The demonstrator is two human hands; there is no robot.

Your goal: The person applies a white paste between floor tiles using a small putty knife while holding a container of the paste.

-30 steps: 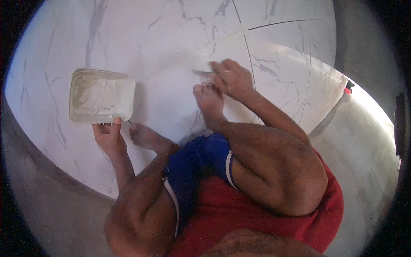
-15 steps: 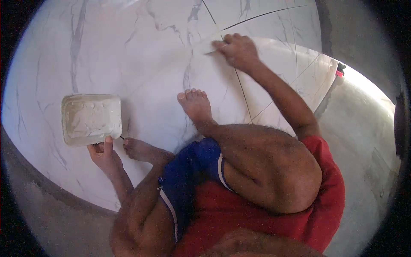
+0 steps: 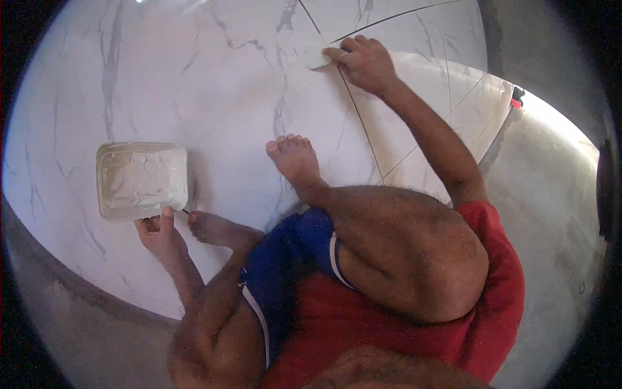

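Note:
My left hand [image 3: 163,238] grips the near edge of a shallow rectangular white tub [image 3: 102,185], thumb on the rim and fingers underneath. White paste [image 3: 139,176] is smeared across the bottom of the tub. Out ahead to the right, my right hand [image 3: 367,65] is closed on a thin, flat, whitish spreader [image 3: 317,58], which meets the tiled floor beside a dark tile joint [image 3: 332,44]. The spreader's grip end is hidden by my fingers. A faint pale smear lies on the tile by its edge.
White marble-patterned tiles [image 3: 214,104] cover the floor, with dark open joints [image 3: 359,117] on the right. My bare feet [image 3: 295,159] rest between my hands. Grey concrete [image 3: 538,214] borders the tiles. A small red and black object [image 3: 516,102] lies at the far right edge.
My right hand has moved slightly farther away with the spreader, whose blade now shows more plainly. My left hand and the tub have barely shifted.

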